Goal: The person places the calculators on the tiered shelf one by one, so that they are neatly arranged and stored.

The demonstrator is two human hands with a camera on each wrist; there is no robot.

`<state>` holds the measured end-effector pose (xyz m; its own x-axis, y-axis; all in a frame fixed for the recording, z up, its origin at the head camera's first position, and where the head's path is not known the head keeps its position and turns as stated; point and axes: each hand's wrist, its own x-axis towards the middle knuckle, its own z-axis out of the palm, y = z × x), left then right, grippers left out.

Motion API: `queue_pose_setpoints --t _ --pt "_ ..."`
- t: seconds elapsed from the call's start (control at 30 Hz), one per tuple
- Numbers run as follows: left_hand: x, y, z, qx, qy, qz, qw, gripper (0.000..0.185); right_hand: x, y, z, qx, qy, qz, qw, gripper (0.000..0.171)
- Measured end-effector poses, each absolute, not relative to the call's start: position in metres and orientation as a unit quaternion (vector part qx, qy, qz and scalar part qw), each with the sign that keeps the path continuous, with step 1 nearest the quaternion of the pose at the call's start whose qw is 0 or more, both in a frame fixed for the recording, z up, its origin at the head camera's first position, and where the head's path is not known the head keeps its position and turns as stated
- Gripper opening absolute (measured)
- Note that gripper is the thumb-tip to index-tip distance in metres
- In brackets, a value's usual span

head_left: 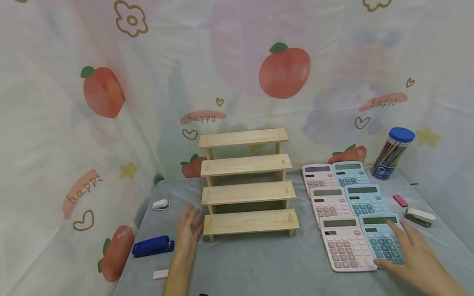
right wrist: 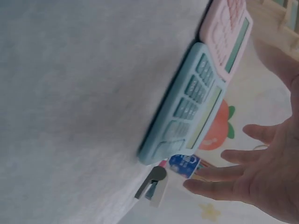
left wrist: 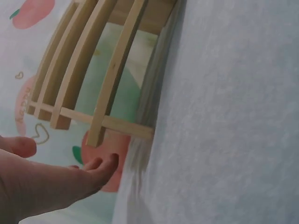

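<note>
A light wooden shelf (head_left: 247,184) with several steps stands in the middle of the grey table (head_left: 264,276). My left hand (head_left: 190,227) hovers open, fingers straight, just left of the lowest step and holds nothing. In the left wrist view the left hand (left wrist: 56,182) lies below the shelf's end (left wrist: 112,70). Several calculators lie in two columns on the right, pink beside blue. My right hand (head_left: 408,250) is spread open over the nearest blue calculator (head_left: 379,241), beside the nearest pink calculator (head_left: 345,248). In the right wrist view the right hand (right wrist: 261,177) is apart from the blue calculator (right wrist: 187,107).
A blue stapler (head_left: 153,246), a small white stapler (head_left: 160,204) and a pink eraser (head_left: 161,274) lie on the left. On the right are a blue-lidded pencil jar (head_left: 392,153), another pink eraser (head_left: 400,200) and a white stapler (head_left: 420,217). A printed curtain surrounds the table.
</note>
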<state>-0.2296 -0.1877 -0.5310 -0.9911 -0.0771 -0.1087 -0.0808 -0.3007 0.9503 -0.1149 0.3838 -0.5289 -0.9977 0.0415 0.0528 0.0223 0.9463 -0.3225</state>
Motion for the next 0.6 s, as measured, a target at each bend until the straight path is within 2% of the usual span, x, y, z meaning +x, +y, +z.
queue_pose_setpoints --t 0.1,0.27,0.5,0.6 --pt "-0.231 -0.185 -0.537 -0.077 0.581 0.81 0.008 0.06 -0.114 0.388 -0.535 -0.045 -0.985 0.166 -0.029 0.145" --pt "-0.231 -0.181 -0.545 -0.093 0.591 0.801 -0.002 0.064 -0.116 0.39 -0.543 -0.076 -0.98 0.166 -0.08 0.153" --pt "-0.23 -0.179 -0.551 -0.098 0.566 0.818 -0.036 0.065 -0.12 0.394 -0.551 -0.046 -0.985 0.167 -0.019 0.152" --pt "-0.23 -0.177 -0.555 -0.093 0.559 0.823 -0.042 0.066 -0.122 0.395 -0.556 -0.045 -0.984 0.17 -0.009 0.154"
